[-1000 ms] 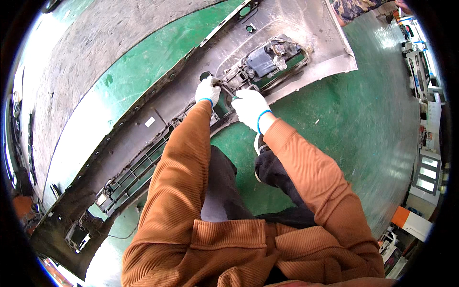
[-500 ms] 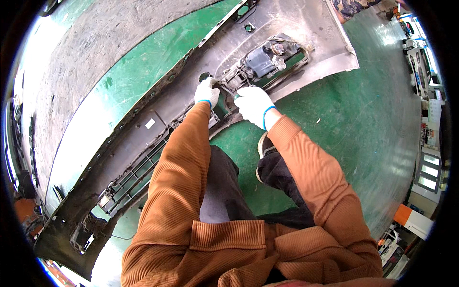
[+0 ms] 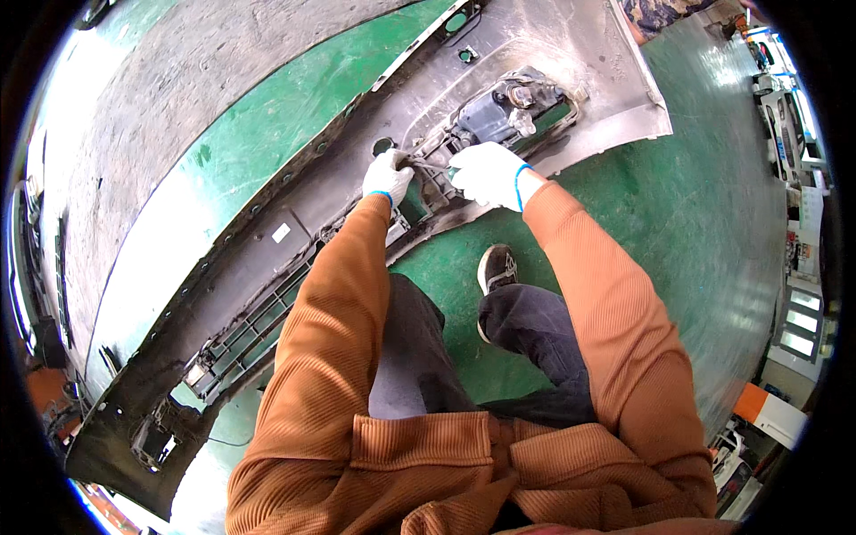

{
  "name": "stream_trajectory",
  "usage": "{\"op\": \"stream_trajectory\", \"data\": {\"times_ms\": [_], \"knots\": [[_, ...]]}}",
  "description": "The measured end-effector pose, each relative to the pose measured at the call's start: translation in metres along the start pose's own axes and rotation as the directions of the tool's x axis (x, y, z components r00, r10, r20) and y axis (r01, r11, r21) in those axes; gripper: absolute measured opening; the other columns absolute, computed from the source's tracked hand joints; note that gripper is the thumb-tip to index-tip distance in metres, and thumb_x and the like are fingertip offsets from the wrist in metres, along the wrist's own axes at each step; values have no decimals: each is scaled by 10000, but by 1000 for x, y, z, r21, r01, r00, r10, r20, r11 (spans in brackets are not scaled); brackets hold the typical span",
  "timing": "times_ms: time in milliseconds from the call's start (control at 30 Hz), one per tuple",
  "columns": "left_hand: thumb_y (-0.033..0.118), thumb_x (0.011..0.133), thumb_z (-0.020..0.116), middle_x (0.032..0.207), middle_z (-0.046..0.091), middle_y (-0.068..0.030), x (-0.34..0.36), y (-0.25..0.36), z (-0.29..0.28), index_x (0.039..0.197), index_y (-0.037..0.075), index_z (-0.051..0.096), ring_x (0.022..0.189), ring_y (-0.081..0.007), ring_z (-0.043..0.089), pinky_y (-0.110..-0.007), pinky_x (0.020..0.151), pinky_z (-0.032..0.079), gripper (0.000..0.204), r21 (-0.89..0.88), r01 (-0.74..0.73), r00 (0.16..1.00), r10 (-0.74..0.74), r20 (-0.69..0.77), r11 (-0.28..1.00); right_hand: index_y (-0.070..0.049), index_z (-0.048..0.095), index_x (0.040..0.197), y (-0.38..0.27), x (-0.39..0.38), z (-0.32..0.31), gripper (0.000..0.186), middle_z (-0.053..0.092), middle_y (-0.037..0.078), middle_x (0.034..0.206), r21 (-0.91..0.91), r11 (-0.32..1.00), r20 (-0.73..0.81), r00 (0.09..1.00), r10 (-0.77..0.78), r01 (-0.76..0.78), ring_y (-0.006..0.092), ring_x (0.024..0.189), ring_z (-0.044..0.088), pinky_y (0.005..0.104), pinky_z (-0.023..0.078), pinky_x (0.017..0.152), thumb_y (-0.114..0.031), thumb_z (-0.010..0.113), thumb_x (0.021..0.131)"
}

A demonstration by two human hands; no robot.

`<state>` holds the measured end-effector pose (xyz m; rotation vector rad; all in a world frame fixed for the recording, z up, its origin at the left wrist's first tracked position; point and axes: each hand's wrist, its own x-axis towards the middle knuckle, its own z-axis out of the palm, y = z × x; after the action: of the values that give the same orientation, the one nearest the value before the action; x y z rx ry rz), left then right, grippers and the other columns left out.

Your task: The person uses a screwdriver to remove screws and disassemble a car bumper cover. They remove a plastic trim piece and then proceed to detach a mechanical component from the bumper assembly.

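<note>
A long car bumper cover (image 3: pixel 588 53) lies diagonally on the floor, inner side up, with a dark grey lamp-like unit (image 3: pixel 490 120) and a slatted grille (image 3: pixel 263 330) in it. My white-gloved left hand (image 3: pixel 387 176) has its fingers closed at the bracket just below a round hole (image 3: pixel 383 145); what they hold is hidden. My white-gloved right hand (image 3: pixel 489 176), right of the left, is closed on a slim tool (image 3: pixel 437 166) whose shaft reaches toward the left hand. Its grip on the handle is mostly hidden by the glove.
My legs and a shoe (image 3: pixel 497 267) are below the bumper on the green floor (image 3: pixel 642 241). A grey mat (image 3: pixel 160 80) lies at upper left. Another person's camouflage-clad part (image 3: pixel 660 13) shows at top right. Assorted car parts (image 3: pixel 780 134) line the right edge.
My right hand and forearm have moved right and up, turning the tool flatter. My left hand stays at about the same spot. My shoe shows more below.
</note>
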<state>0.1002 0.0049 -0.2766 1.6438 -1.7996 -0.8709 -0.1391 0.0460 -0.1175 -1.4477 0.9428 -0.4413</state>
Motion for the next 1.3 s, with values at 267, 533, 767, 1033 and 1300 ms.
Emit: {"op": "stream_trajectory", "data": {"times_ms": [267,533,767,1033,1300], "knots": [[269,939,715,1192,750,-171,-7,6,-9,1215,94,727,1164,-343,694,-399,1033,520,327,-64,15,1000,-14,11,998,-38,676,1209,-13,-34,9,227,661,24,806,390,883,-163,924,345,-261,116,551,522,271,378,448,-147,657,1011],[306,981,680,1191,747,-162,-6,7,-9,1223,96,733,1157,-343,694,-404,1017,521,325,38,-45,998,46,-35,998,-104,658,1298,45,-53,20,317,681,40,839,724,671,-140,920,366,-157,67,537,531,200,354,404,-162,708,990],[324,997,673,1182,744,-177,-5,-1,-2,1210,99,737,1148,-358,692,-403,1011,518,316,31,-5,998,7,-65,1000,-127,638,1356,52,-60,37,355,681,41,851,727,666,-174,893,415,-167,61,547,524,199,343,413,-187,685,1009],[332,998,677,1194,742,-183,-3,-1,-2,1227,113,720,1152,-368,693,-417,1009,516,319,12,82,991,-80,-107,997,-127,590,1456,30,-53,44,455,671,19,868,601,770,-229,877,423,-215,56,550,505,214,337,428,-202,673,1015],[307,1003,690,1200,744,-174,-9,4,-2,1240,89,696,1144,-334,702,-396,1011,513,322,-38,100,987,-104,-124,994,-107,531,1528,63,-64,57,517,665,29,944,492,844,-233,901,366,-215,74,626,532,218,415,502,-156,649,1026]]}}
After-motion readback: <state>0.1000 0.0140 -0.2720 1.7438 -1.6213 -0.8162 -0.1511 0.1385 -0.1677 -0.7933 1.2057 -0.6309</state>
